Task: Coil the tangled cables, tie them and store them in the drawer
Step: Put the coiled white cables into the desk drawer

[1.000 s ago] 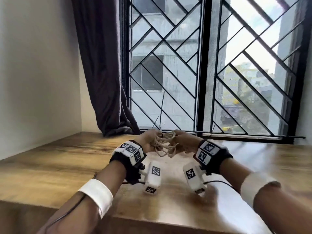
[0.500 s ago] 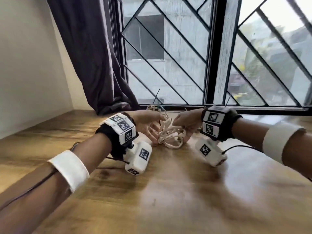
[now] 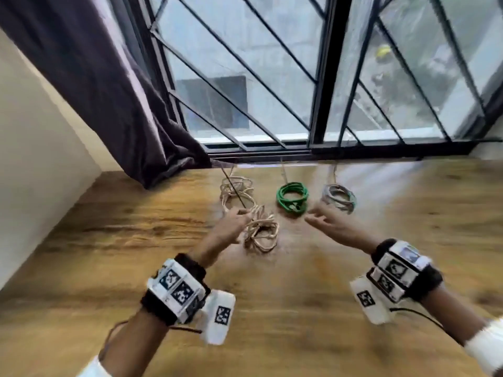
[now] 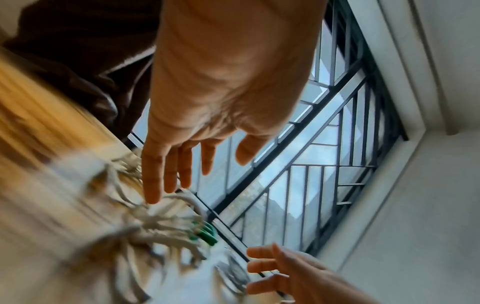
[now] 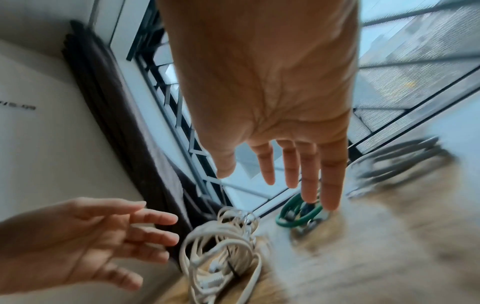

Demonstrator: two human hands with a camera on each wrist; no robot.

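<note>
**Left hand nearest the white cable**

My left hand [image 3: 231,227] hangs loose-fingered, holding nothing, just beside the white cable [image 3: 261,235] on the table [image 3: 136,240] — it lies to my right. My right hand [image 3: 330,227], also unclenched, points toward the green coil [image 3: 292,197] — farther off.

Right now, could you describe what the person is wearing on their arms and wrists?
Both hands are bare. The left wrist and the right wrist each carry a black strap with white blocks printed with black square markers, plus a white camera pod beneath. Thin dark cables trail back, and white bands circle both forearms.
</note>
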